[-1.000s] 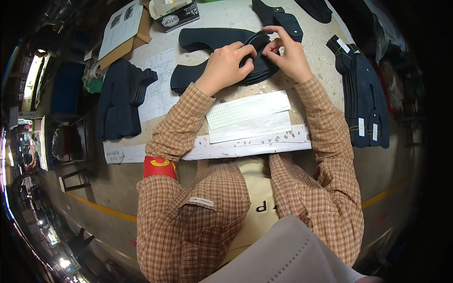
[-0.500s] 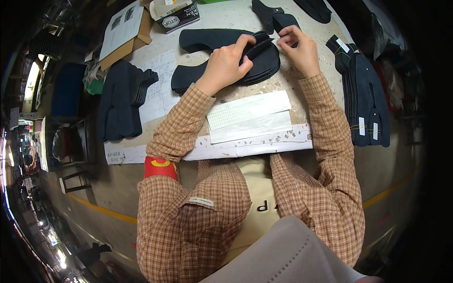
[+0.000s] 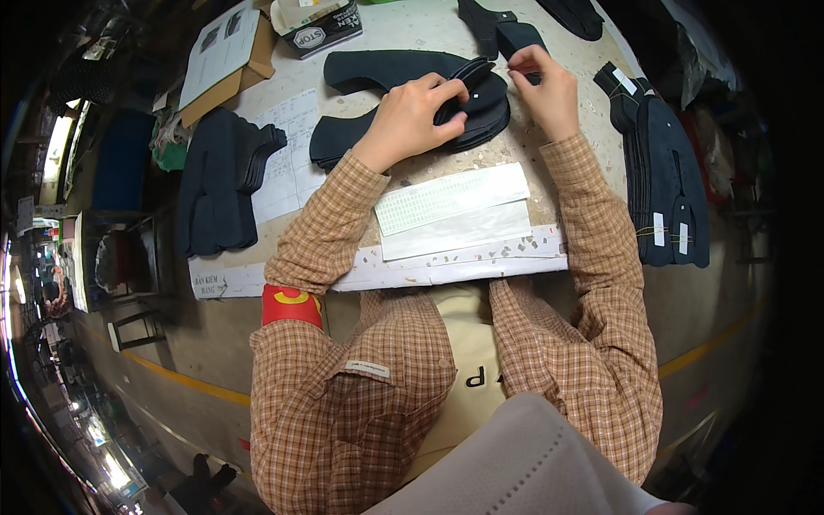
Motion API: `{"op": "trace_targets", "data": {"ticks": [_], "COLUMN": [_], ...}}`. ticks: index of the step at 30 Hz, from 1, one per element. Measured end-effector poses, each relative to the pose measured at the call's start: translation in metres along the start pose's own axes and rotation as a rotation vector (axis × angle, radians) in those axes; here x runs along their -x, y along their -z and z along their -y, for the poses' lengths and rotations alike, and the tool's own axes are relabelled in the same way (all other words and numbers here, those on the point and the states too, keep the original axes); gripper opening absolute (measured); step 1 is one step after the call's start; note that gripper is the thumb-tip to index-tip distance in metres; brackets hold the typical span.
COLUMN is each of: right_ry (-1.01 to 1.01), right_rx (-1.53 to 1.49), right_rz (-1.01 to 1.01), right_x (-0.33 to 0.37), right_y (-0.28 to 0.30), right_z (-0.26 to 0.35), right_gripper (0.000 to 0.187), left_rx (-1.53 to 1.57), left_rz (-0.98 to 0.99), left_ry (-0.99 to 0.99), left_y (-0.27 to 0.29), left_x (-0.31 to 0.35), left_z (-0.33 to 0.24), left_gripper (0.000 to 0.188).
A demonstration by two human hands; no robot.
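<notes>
A stack of dark, curved cut pieces lies in front of me on the table, apparently of fabric or similar sheet material. Over it, my left hand curls its fingers round the lifted edges of several upper pieces and bends them back. A small white mark shows on the piece beneath. To the right of the stack, my right hand is raised with thumb and fingertips pinched together. Whatever is between them is too small or hidden to make out. Another dark piece lies just behind those fingertips.
Dark piles stand at the left and right table edges, the right one tied and tagged. Printed paper strips lie near the front edge. A cardboard box with a sheet and a black-and-white carton stand at the back left.
My left fingers have curled further over the lifted pieces, uncovering a white mark on the piece below. My right hand has shifted only slightly and stays pinched.
</notes>
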State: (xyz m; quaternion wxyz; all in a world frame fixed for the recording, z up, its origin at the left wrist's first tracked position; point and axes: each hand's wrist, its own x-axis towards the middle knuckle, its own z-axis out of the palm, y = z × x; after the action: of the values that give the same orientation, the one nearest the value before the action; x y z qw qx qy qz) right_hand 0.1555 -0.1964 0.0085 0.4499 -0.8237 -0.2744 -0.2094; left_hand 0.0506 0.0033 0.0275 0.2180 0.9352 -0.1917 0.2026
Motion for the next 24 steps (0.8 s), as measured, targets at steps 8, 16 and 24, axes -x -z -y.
{"op": "trace_targets", "data": {"ticks": [8,16,24], "right_ry": [0.111,0.178,0.035], "right_rx": [-0.223,-0.003,-0.006], "right_rz": [0.258,0.122,-0.011], "right_x": [0.016,0.015,-0.003], "right_y": [-0.016,-0.02,0.005], "right_z": [0.017,0.017,-0.008], "right_gripper": [0.023,0.023,0.018], "left_rx": [-0.022,-0.139,-0.139], "left_rz": [0.036,0.02,0.061], "left_ry": [0.104,-0.024,0.027], "left_y": [0.0,-0.003,-0.005], "left_x": [0.001,0.004,0.003], "left_z": [-0.003,-0.004,-0.005], "left_gripper": [0.021,0.038,0.026]}}
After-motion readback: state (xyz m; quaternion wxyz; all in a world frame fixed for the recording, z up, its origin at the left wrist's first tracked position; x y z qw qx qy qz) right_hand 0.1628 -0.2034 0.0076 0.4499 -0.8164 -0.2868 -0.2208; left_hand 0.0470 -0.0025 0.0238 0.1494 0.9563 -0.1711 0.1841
